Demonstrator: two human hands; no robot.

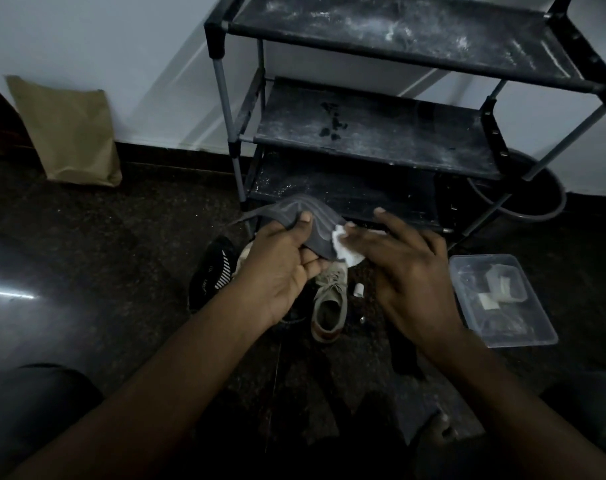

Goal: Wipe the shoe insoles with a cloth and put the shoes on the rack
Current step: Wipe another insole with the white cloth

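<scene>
My left hand grips a grey shoe insole, thumb on top and fingers curled underneath, holding it up in front of the rack. My right hand presses a small white cloth against the insole's near end with fingers stretched out fairly straight. Below the hands a beige lace-up shoe lies on the floor, opening toward me. A black shoe with white stripes lies to its left. The black shoe rack stands behind, its dusty shelves bare.
A clear plastic box with small items sits on the floor at right. A small white cap lies beside the beige shoe, a dark strip under my right wrist. A brown paper bag leans on the wall. A dark basin stands behind the rack.
</scene>
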